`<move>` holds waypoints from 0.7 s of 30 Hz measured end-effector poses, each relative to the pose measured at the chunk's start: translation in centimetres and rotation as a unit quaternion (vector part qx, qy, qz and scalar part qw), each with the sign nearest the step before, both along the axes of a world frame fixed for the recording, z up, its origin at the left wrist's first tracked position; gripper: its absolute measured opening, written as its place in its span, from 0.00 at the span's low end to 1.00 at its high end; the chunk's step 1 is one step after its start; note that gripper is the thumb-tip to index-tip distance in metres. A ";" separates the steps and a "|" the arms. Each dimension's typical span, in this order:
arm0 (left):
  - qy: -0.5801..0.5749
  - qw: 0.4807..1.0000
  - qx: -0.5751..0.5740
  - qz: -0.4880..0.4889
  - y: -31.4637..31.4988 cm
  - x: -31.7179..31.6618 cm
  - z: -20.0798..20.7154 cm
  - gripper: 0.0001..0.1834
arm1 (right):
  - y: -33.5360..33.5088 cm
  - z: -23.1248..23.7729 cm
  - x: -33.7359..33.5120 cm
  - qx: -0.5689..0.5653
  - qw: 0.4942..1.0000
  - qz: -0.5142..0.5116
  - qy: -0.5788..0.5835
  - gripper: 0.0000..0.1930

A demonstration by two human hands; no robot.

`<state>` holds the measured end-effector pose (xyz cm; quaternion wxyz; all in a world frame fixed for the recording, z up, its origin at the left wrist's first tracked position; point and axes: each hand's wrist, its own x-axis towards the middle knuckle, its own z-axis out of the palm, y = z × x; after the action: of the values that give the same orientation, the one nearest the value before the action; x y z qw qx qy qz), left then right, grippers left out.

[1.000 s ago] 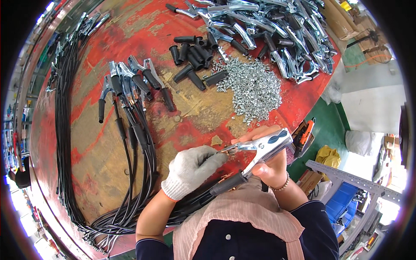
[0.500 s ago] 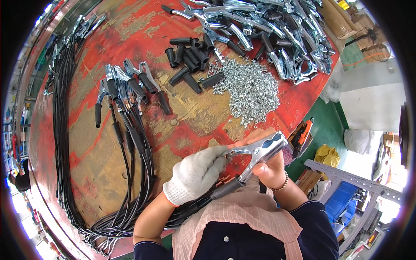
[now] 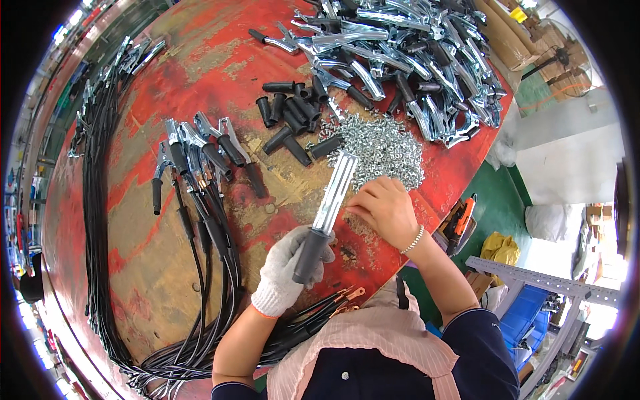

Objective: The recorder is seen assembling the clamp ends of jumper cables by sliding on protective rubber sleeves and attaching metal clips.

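My left hand (image 3: 283, 267), in a white knitted glove, is closed round a silver metal spring clamp (image 3: 335, 193) with a black grip sleeve (image 3: 312, 255). The clamp is held up at a tilt, its metal end pointing away from me. My bare right hand (image 3: 383, 210), with a bead bracelet on the wrist, is at the near edge of a heap of small silver screws or nuts (image 3: 390, 150). Its fingers are bent and drawn together; anything between the fingertips is too small to make out. Copper lugs (image 3: 357, 293) on black cables stick out close to my body.
A large pile of silver clamps (image 3: 413, 50) covers the far right of the worn red table (image 3: 220, 73). Loose black sleeves (image 3: 293, 110) lie left of the small hardware. Clamps joined to cables (image 3: 193, 143) and a long cable bundle (image 3: 100, 200) occupy the left.
My right hand has let go of the clamp and moved to the small hardware. My left hand now holds the clamp alone, turned so that its metal end points away.
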<state>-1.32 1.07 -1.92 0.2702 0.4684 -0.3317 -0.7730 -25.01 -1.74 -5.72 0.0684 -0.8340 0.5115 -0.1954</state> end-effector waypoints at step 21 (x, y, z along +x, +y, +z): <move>-0.119 0.975 -0.128 -0.141 1.1 0.0 3.2 0.15 | 3.3 2.2 1.9 0.426 0.642 0.005 -0.638 0.31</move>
<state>-1.36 2.13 1.27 0.1754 0.4668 -0.5203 -0.6933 -23.10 1.51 -3.50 0.7262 -0.3838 0.3642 -0.4389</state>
